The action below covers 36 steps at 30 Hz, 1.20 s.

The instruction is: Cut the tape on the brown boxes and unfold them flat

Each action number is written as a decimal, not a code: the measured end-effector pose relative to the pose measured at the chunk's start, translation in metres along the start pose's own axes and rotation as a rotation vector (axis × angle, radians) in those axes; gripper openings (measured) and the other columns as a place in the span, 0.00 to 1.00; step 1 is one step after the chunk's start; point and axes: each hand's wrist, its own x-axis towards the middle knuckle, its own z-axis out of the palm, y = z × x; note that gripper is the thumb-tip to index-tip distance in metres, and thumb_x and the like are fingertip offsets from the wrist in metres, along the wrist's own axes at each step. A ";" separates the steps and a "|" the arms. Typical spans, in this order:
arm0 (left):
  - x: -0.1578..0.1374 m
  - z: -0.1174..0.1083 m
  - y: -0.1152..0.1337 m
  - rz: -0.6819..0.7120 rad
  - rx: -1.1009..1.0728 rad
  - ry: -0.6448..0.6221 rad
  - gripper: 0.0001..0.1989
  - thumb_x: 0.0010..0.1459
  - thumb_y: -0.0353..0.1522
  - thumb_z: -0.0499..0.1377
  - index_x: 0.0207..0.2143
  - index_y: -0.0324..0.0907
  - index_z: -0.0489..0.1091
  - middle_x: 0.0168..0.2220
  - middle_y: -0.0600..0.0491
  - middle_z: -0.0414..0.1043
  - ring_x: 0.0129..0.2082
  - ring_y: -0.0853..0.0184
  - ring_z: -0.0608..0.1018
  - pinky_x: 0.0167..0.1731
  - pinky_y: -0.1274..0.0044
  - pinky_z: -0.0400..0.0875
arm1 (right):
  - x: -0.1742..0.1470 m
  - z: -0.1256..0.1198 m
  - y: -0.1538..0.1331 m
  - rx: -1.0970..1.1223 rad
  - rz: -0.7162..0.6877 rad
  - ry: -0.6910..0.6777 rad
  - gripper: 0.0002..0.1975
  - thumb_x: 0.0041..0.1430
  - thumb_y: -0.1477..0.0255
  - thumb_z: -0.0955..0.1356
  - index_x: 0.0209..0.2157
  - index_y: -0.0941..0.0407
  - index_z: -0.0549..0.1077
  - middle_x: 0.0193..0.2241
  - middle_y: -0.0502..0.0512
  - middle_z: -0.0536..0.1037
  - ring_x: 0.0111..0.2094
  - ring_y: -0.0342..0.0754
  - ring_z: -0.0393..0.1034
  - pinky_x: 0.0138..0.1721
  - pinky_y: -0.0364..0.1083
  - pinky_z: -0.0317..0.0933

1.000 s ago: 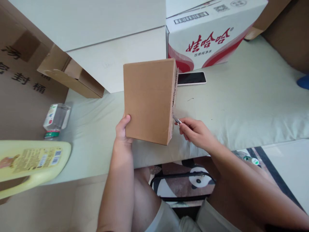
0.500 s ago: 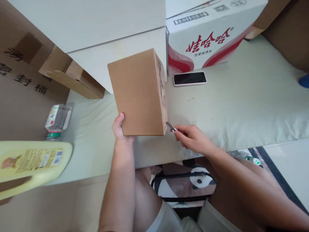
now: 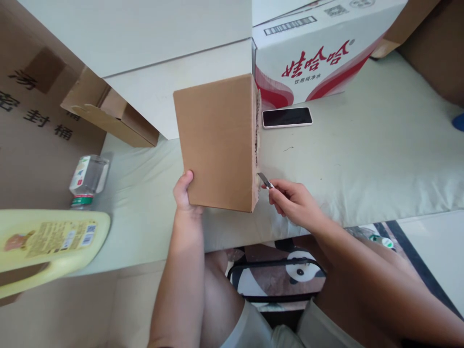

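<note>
A brown cardboard box [image 3: 217, 145] is held up in front of me, its broad plain face towards me. My left hand [image 3: 184, 191] grips its lower left corner, thumb on the front and the other fingers hidden behind or beneath. In my right hand [image 3: 290, 198] is a utility knife [image 3: 266, 181], pinched between thumb and fingers with the blade out. The blade tip lies close by the box's right side, which looks rough along its edge; whether it touches cannot be told.
A phone [image 3: 287, 117] lies on the pale green cloth [image 3: 362, 159] before a white-and-red carton [image 3: 308, 72]. To the left are a clear bottle [image 3: 89, 179], a yellow jug [image 3: 72, 237] and more cardboard boxes [image 3: 119, 111]. A white cabinet [image 3: 163, 38] stands behind.
The box has shifted right and turned, so less of its right side shows. My right hand with the utility knife has moved slightly right and up.
</note>
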 end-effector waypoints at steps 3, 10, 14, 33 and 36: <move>0.001 -0.001 -0.001 0.002 0.005 0.014 0.23 0.48 0.50 0.67 0.39 0.44 0.75 0.35 0.49 0.82 0.45 0.53 0.84 0.46 0.65 0.80 | 0.000 0.000 -0.001 -0.040 0.002 -0.045 0.14 0.65 0.61 0.62 0.35 0.56 0.73 0.15 0.43 0.63 0.16 0.39 0.57 0.21 0.42 0.53; 0.001 0.000 -0.001 -0.009 0.008 0.013 0.23 0.47 0.50 0.68 0.38 0.44 0.75 0.34 0.49 0.82 0.44 0.53 0.84 0.43 0.66 0.81 | 0.000 0.002 0.004 -0.068 -0.009 0.037 0.16 0.66 0.60 0.62 0.37 0.56 0.74 0.20 0.47 0.69 0.19 0.40 0.59 0.23 0.43 0.53; -0.001 0.003 0.000 -0.060 -0.022 0.004 0.23 0.44 0.47 0.70 0.39 0.44 0.75 0.35 0.50 0.83 0.42 0.53 0.85 0.42 0.66 0.82 | 0.000 0.003 0.007 -0.064 -0.004 0.066 0.16 0.67 0.60 0.61 0.34 0.56 0.72 0.21 0.47 0.68 0.20 0.40 0.59 0.23 0.42 0.54; 0.000 0.000 -0.003 -0.044 -0.017 0.008 0.24 0.46 0.49 0.69 0.40 0.44 0.75 0.36 0.49 0.83 0.43 0.54 0.85 0.42 0.68 0.80 | 0.001 0.005 0.011 -0.096 -0.016 0.038 0.16 0.67 0.61 0.61 0.36 0.56 0.73 0.24 0.48 0.70 0.21 0.40 0.61 0.24 0.43 0.55; 0.001 0.000 -0.004 -0.034 -0.007 0.001 0.25 0.47 0.50 0.68 0.41 0.43 0.75 0.37 0.48 0.83 0.44 0.52 0.84 0.43 0.67 0.80 | 0.000 0.005 0.011 -0.089 -0.021 0.053 0.15 0.68 0.61 0.61 0.34 0.55 0.72 0.23 0.48 0.68 0.22 0.41 0.61 0.25 0.43 0.55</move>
